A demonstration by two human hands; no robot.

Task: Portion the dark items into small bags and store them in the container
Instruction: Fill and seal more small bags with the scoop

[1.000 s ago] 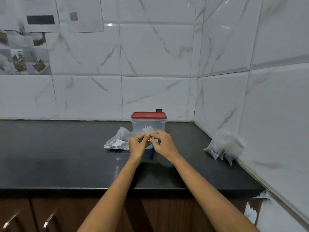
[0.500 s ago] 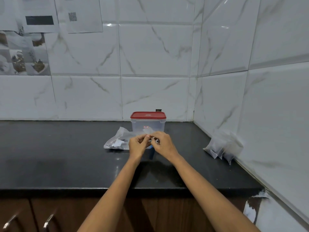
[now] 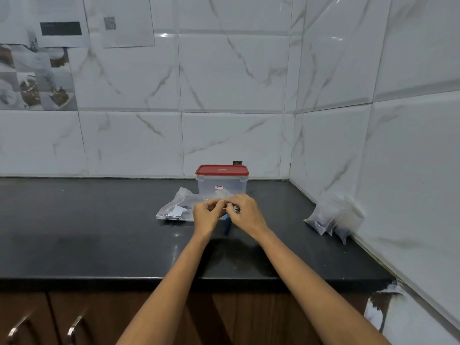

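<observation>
Centre of frame, just below the middle: two bare forearms reach up from the bottom edge to a black countertop [image 3: 74, 232], w/ left hand [image 3: 206, 216] and right hand [image 3: 245, 215] meeting fingertip to fingertip. Both hands pinch a small clear bag [image 3: 222, 195], its crumpled top poking up above the knuckles; what's inside it can't be made out. Something blue shows just beneath the right hand, too hidden to identify.

Directly behind the hands, toward the back wall, stands a clear container [image 3: 222, 186] w/ a red lid [image 3: 222, 169] seated on top. Left of the hands lies a larger clear pouch [image 3: 178, 207] flat on the counter, w/ dark items inside. At frame right, well apart from the hands, a cluster of filled small bags [image 3: 332, 217] leans against the tiled side wall.

Judgement: the step looks like opening or sealing the small bag's mouth. To do it well, keep the bag upright, pinch only the top edges, work the two sides w/ thumbs & forefingers, and avoid squeezing the body so nothing spills. Lid will need to come off before any bags go in; none appear stored yet
</observation>
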